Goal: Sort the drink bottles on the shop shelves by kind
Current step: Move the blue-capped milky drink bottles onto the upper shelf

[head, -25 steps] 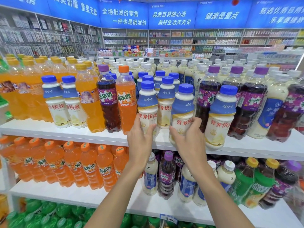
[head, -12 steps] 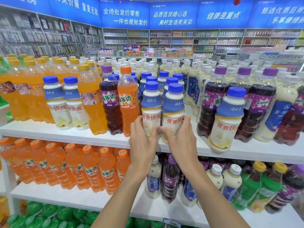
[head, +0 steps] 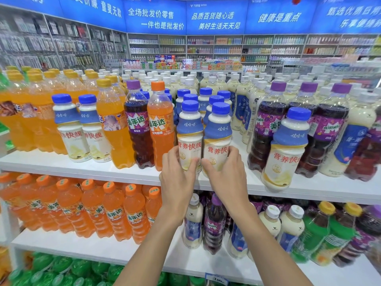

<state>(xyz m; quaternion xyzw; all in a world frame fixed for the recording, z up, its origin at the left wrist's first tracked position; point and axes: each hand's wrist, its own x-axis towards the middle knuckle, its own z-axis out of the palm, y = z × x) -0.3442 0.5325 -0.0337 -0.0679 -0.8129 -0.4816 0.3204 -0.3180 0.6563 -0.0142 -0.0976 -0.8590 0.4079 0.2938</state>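
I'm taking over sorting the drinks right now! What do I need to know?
Hands: the left hand grips the left milk bottle, the right hand grips the right milk bottle, side by side at the top shelf front.
Done: blue-capped milk bottles are grouped behind them.
Left: a stray milk bottle among the purple sodas, two more milk bottles among the yellow-capped drinks.
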